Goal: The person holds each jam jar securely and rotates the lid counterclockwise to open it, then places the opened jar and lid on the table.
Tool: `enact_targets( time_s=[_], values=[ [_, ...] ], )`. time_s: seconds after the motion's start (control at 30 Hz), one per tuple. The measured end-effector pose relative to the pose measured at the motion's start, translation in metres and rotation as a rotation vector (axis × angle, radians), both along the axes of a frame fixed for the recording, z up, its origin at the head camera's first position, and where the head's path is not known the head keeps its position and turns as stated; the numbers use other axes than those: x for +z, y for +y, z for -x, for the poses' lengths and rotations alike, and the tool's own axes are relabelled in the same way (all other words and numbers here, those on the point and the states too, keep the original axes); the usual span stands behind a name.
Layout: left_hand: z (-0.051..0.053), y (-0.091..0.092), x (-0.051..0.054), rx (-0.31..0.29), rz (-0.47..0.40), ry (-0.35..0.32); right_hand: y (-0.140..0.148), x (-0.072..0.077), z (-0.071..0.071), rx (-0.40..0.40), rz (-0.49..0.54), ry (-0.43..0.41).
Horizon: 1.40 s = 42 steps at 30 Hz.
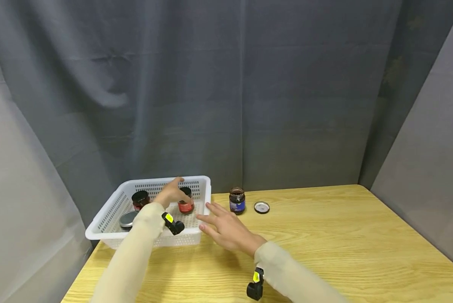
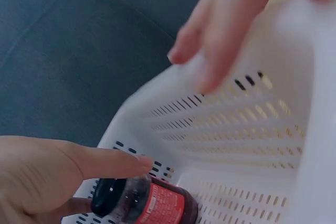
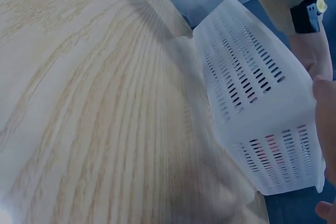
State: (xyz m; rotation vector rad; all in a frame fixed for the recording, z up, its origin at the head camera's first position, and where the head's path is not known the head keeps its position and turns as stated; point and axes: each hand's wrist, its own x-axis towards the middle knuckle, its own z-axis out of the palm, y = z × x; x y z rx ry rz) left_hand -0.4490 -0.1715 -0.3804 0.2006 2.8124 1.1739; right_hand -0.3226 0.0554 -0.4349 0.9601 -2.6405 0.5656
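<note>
A white perforated plastic basket (image 1: 207,189) stands at the left of the table. My left hand (image 1: 171,193) reaches into it, with the fingers spread about a red-labelled glass jar (image 1: 186,206) with a black lid. In the left wrist view the thumb and another finger lie on either side of the black lid (image 2: 107,196); whether they touch it I cannot tell. My right hand (image 1: 228,229) hovers beside the basket's right side, its fingers spread and nothing held. In the left wrist view the fingertips of the right hand (image 2: 226,30) overlap the basket's rim.
Another dark-lidded jar (image 1: 140,198) and a silver lid (image 1: 128,219) are in the basket's left part. Right of the basket stands an uncovered dark jar with a blue label (image 1: 237,205). A round lid (image 1: 262,207) lies beside it. Grey curtains (image 1: 287,105) hang behind the wooden table (image 1: 325,235).
</note>
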Motion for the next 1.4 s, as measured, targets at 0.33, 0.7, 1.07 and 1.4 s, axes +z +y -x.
enact_targets(
  time_s=[0.33, 0.7, 1.07, 1.4],
  values=[
    [0.007, -0.006, -0.02, -0.009, 0.181, 0.013, -0.006, -0.007, -0.006, -0.016, 0.012, -0.007],
    [0.008, -0.014, -0.019, -0.002, 0.237, 0.023, -0.015, -0.004, -0.007, 0.017, 0.025, 0.008],
    [0.014, -0.01, -0.03, 0.016, 0.207, 0.03, -0.015, -0.004, -0.009, 0.012, 0.016, 0.005],
    [0.019, -0.011, -0.032, 0.031, 0.275, 0.013, -0.015, 0.0, -0.01, 0.024, 0.02, 0.007]
  ],
)
